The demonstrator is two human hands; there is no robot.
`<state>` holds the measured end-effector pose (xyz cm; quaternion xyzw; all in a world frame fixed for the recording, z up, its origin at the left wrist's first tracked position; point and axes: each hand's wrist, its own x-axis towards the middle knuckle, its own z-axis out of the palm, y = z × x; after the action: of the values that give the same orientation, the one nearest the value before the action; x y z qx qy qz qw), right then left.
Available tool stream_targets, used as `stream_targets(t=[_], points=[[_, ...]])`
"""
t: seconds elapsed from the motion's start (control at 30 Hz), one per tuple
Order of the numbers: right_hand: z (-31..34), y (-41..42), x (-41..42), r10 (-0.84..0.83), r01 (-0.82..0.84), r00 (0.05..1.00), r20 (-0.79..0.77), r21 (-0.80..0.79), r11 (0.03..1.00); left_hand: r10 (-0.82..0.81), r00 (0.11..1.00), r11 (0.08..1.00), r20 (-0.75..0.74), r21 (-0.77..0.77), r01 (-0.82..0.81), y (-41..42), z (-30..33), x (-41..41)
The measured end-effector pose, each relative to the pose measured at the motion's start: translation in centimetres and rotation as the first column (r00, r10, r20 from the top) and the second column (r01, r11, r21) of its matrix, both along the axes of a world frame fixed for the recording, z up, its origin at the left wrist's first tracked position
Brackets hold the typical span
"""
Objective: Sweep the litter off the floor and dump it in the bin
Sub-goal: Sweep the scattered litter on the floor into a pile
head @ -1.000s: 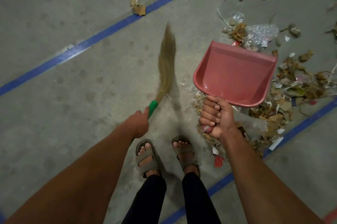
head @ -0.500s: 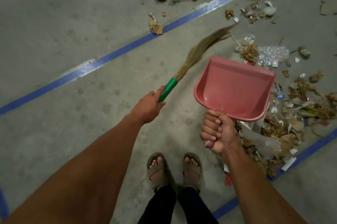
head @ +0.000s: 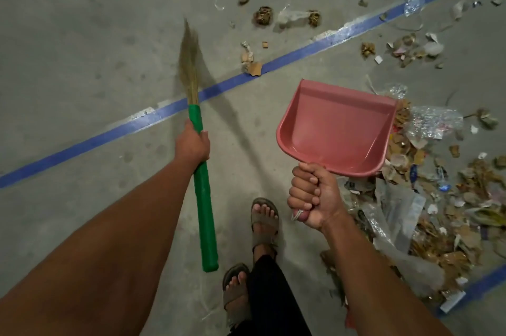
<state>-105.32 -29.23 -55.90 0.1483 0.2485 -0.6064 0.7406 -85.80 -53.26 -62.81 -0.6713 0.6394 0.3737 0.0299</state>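
Two hands clenched: left hand (head: 192, 144) around broom (head: 201, 171), right hand (head: 310, 194) around dustpan (head: 336, 127) handle.

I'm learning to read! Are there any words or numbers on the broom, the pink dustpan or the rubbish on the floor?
No text can be read.
Broom: plain green handle, no label.
Dustpan: plain pink, no writing.
Litter pile: some scraps and wrappers may carry print, but too small and blurred to read.
Blue floor tape: no marks.
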Motion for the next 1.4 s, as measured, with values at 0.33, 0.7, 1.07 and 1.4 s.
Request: stream_targets(t=[0.33,0.7,1.07,1.4], points=[[-4.1,-5.5,-7.5,-0.015,0.012,0.999,0.031,0.075,0.997,-0.440,0.898,0.885,0.031,0.184,0.427,-3.7,-5.0,-10.3],[-3.1,-11.2,-10.1,-0.070,0.065,0.997,0.044,0.103,0.992,-0.844,0.532,0.531,-0.067,0.044,0.847,-9.7,-2.8,-12.4],[-2.1,-18.2,-9.9,-0.055,0.052,0.998,0.037,0.076,0.996,-0.227,0.972,0.951,-0.058,-0.227,0.209,-20.1,-1.5,-10.3],[-2.6,-28.6,-6.4,-0.080,0.079,0.997,0.019,0.053,0.995,-0.109,0.993,0.989,0.047,0.101,0.104,-29.3,-3.5,-10.9]])
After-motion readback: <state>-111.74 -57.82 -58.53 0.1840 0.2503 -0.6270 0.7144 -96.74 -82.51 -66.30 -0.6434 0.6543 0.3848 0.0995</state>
